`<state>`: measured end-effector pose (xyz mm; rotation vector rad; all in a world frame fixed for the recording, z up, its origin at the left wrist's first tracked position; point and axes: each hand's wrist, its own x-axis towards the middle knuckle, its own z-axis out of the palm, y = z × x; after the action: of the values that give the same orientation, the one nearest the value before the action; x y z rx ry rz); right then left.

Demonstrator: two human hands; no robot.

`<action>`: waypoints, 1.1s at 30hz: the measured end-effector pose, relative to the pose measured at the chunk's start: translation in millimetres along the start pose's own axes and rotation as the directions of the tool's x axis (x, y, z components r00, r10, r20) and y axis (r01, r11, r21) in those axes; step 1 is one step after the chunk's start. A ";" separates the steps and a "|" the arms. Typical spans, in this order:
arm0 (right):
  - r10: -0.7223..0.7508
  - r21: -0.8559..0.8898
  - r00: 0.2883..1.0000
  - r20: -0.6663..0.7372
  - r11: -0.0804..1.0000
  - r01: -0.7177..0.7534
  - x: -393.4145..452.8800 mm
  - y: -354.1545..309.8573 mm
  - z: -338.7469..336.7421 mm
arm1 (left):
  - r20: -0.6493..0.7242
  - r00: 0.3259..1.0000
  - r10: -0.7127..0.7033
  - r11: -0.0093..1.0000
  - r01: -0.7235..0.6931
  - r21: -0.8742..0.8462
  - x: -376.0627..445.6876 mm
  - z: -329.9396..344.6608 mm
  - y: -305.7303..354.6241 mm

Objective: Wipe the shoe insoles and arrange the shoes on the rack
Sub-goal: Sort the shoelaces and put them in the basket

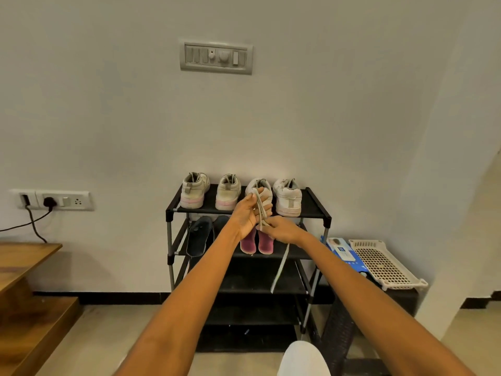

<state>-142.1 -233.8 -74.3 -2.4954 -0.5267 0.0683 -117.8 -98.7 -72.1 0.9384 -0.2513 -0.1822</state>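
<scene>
1. Head view: a person is standing before a black shoe rack set against a pale wall, both bare arms reaching forward toward it.
2. Four white sneakers are sitting in a row on the top shelf, heels facing the viewer.
3. On the second shelf, two dark insoles are lying at the left and two pink insoles at the centre, just below the hands.
4. The left hand is raised at the centre of the frame, palm turned toward the viewer, its fingers loosely curling round loops of a pale shoelace.
5. The right hand, at five o'clock from the left hand and touching it, is pinching the same shoelace; one loose end is hanging down past the lower shelves.
6. At three o'clock from the rack, a white perforated basket is lying tilted beside a blue-and-white packet.
7. At nine o'clock, a wall socket is holding a black plug, above wooden steps.
8. At twelve o'clock, a switch panel is sitting high on the wall.
</scene>
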 end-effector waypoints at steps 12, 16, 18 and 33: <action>-0.005 -0.035 1.000 0.017 0.999 0.006 10.6 -28.8 -79.3 | 0.242 0.943 -0.229 0.935 0.144 0.324 -7.5 -18.4 -8.8; 0.000 -0.074 0.994 -0.107 0.997 -0.008 13.2 -21.8 -80.8 | 0.349 0.892 -0.288 0.955 0.239 0.178 -9.6 -12.0 -7.5; 0.022 -0.055 0.984 -0.177 0.998 -0.032 13.2 -13.6 -74.0 | 0.357 0.892 -0.277 0.961 0.267 0.077 -5.9 -9.1 -5.3; 0.037 -0.027 0.995 0.096 0.999 -0.035 3.7 11.9 -13.9 | 0.023 0.993 -0.113 0.991 0.115 -0.075 9.0 -24.7 -15.5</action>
<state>-132.2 -248.7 -69.1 -2.5361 -0.5248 0.1986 -102.8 -91.0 -97.5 0.8761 -0.2063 -0.3038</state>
